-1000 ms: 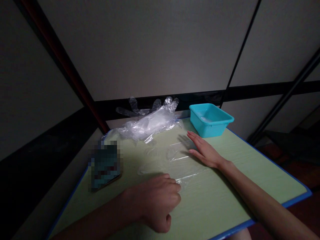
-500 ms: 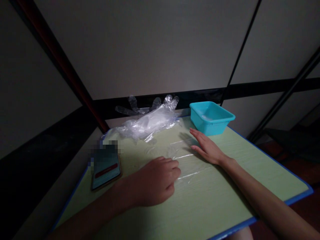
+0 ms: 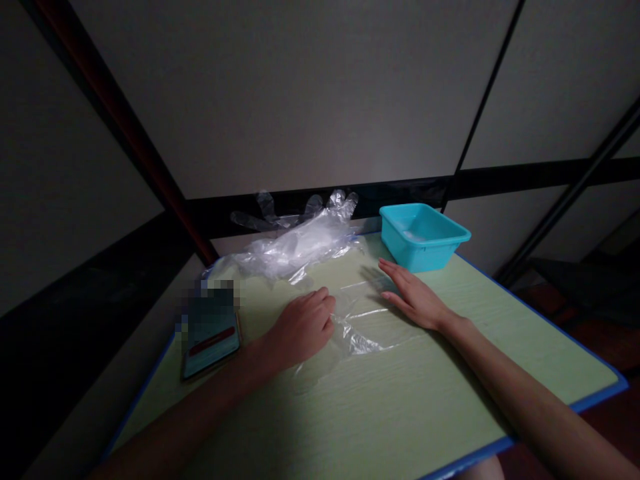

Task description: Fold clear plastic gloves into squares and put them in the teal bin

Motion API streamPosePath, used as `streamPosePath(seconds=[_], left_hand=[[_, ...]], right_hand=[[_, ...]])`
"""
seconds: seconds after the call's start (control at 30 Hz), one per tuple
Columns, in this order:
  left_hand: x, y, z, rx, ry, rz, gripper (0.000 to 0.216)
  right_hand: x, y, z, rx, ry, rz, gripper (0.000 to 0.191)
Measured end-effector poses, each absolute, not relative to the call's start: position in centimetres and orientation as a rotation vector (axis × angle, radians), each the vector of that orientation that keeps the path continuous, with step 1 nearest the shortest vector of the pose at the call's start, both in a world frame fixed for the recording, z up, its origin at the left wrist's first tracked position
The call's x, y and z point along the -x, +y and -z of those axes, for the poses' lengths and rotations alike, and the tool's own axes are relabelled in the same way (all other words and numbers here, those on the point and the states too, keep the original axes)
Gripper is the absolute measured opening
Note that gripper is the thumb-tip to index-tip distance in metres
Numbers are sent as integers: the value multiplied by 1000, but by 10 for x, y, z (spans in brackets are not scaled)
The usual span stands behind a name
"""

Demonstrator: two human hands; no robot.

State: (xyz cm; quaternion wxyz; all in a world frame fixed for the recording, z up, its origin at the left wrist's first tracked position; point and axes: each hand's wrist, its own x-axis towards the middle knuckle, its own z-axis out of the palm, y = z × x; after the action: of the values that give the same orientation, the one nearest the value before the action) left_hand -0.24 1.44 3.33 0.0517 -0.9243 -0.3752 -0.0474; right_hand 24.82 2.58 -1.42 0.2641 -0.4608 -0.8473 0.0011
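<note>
A thin clear plastic glove point(image 3: 363, 341) lies across the middle of the table, creased near my left hand point(image 3: 306, 327). That hand is closed, its fingertips pinching the glove's left part; the exact grip is hidden behind the knuckles. On the other side, my right hand point(image 3: 417, 298) is open, fingers stretched out and thumb apart, at the glove's right part and just in front of the blue basin. A heap of clear disposable gloves point(image 3: 300, 247) lies at the back, some glove fingers sticking up against the wall.
The light green table point(image 3: 380, 413) has a blue edge. At the back right stands a turquoise plastic basin point(image 3: 425, 250) with something pale inside. A phone point(image 3: 213, 340), partly blurred out, lies at the left edge. Wall panels point(image 3: 320, 100) rise directly behind the table.
My left hand has moved away from me and slightly left, and the glove beside it is now more bunched and creased. My right hand has stayed almost still.
</note>
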Motion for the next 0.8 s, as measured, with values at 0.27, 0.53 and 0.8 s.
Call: streamPosePath(seconds=[0.27,0.53,0.8], left_hand=[[2,16,-27,2781,-1228,111,15],[-13,-20,-21,3043,-1035,307,46],[-13,-34,-9,3205,-816,141,57]], right_hand=[[-248,26,16,1261,-2311,-4,54],[-248,26,16,1236,-2310,-26,52],[-250,26,17,1251,-2318,-24,50]])
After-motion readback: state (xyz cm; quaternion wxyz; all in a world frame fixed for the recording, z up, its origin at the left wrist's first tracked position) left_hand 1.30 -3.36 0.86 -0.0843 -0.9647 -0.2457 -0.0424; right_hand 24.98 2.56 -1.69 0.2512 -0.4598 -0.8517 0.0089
